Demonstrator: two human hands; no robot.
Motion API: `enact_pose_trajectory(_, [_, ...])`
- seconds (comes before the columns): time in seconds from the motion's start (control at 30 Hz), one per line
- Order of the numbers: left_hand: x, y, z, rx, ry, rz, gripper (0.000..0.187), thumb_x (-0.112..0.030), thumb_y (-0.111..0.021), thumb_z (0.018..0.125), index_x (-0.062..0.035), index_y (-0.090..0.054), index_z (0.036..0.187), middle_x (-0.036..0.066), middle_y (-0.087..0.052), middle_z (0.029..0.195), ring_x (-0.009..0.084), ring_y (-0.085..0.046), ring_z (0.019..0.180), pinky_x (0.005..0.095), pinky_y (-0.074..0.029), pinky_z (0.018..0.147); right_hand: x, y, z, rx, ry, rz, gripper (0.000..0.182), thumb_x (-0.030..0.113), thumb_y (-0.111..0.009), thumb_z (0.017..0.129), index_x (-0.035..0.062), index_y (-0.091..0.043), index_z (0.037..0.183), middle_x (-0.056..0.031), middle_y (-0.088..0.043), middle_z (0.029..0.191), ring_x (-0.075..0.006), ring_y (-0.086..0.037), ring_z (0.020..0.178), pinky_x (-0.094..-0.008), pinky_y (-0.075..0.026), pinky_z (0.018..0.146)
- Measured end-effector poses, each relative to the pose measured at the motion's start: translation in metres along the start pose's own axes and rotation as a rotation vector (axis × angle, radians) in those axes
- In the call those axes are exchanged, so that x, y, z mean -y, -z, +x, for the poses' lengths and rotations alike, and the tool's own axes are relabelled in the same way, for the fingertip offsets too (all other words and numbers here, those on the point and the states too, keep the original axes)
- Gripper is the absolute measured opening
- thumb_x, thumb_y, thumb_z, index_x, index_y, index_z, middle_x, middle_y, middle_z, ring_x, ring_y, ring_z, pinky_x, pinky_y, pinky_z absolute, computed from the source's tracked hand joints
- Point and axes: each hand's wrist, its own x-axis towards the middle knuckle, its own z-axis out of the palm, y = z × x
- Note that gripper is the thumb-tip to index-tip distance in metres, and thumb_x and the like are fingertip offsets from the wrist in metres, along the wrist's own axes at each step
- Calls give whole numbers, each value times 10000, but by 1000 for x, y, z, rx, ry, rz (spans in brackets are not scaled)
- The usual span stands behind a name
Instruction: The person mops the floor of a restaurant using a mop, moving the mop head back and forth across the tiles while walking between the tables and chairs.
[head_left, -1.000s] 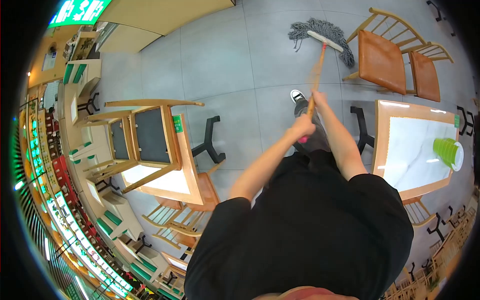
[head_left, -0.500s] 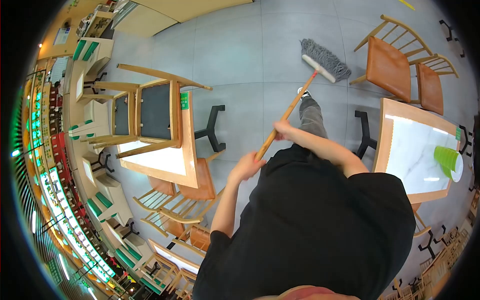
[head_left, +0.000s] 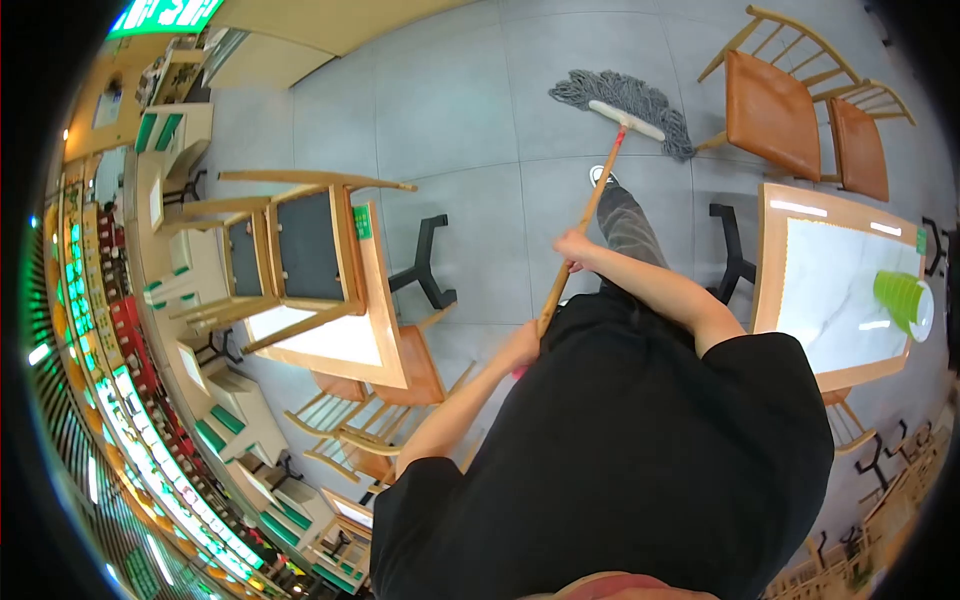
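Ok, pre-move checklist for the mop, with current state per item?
1. Right hand closed on mop handle: ok, partway along it.
2. Left hand closed on mop handle: ok, lower in the picture, near its pink end.
3. Mop strands down on floor: ok, fanned out.
4. Shoe clear of mop strands: ok, floor shows between; the mop handle crosses over the shoe in view.
5. Mop strands clear of chair leg: cannot tell; their right end is right by it.
6. Mop strands wet or dry: cannot tell.
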Motion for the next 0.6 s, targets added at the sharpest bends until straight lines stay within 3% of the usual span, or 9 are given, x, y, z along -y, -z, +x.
enact_pose_trajectory(0.07, [-34, 28, 33, 95, 120, -125, 263, -181, -477, 823, 12, -509, 999, 243, -615, 752, 395, -597, 556, 464, -485, 517, -4, 6, 4, -104, 82, -6, 531, 219, -551, 794, 19, -379, 1254, -170, -578, 862, -253, -603, 624, -355, -501, 477])
enact_pose_trajectory(0.17, [-82, 71, 121, 192, 165, -278, 241, -159, -497, 804, 15, -513, 970, 180, -607, 637, 309, -621, 529, 430, -484, 482, 16, 28, -31, -338, 187, 206, 577, 210, -556, 795, 52, -377, 1320, -162, -582, 873, -250, -605, 700, -353, -497, 513])
enact_pose_trajectory(0.2, [-100, 79, 155, 155, 119, -263, 204, -140, -504, 807, 10, -507, 945, 122, -576, 598, 238, -596, 486, 387, -465, 431, 33, 40, -39, -362, 192, 350, 583, 205, -558, 796, 64, -378, 1333, -161, -584, 880, -245, -602, 726, -353, -498, 537])
enact_pose_trajectory(0.27, [-175, 114, 185, 288, 66, -446, 171, -143, -504, 833, 0, -495, 927, 91, -551, 609, 198, -554, 461, 343, -449, 414, 44, 73, -32, -441, 248, 542, 598, 199, -560, 801, 72, -367, 1352, -156, -588, 892, -239, -595, 756, -356, -495, 586])
enact_pose_trajectory(0.37, [-233, 112, 214, 258, 25, -736, 176, -174, -508, 857, -6, -504, 805, 44, -503, 589, 153, -496, 432, 308, -415, 396, 49, 129, -8, -524, 340, 678, 595, 198, -561, 810, 49, -354, 1347, -152, -592, 909, -238, -586, 778, -358, -486, 651])
enact_pose_trajectory(0.43, [-247, 94, 229, 231, 29, -797, 195, -190, -511, 864, -10, -500, 791, 43, -495, 592, 147, -491, 444, 304, -417, 408, 52, 160, -22, -474, 309, 739, 561, 200, -561, 813, 23, -378, 1313, -154, -593, 920, -239, -586, 804, -349, -480, 683])
enact_pose_trajectory(0.5, [-248, 80, 216, 200, 5, -726, 207, -202, -512, 866, -8, -494, 795, 38, -485, 597, 141, -481, 440, 299, -411, 403, 35, 164, -6, -574, 288, 657, 469, 211, -556, 827, -2, -429, 1224, -148, -596, 902, -240, -599, 795, -359, -488, 667])
enact_pose_trajectory(0.6, [-213, 69, 184, 230, -10, -663, 209, -214, -504, 876, -8, -471, 880, 32, -470, 606, 132, -475, 437, 283, -397, 390, 32, 145, -12, -580, 154, 601, 358, 218, -549, 840, -15, -472, 1102, -140, -599, 864, -238, -616, 764, -372, -499, 631])
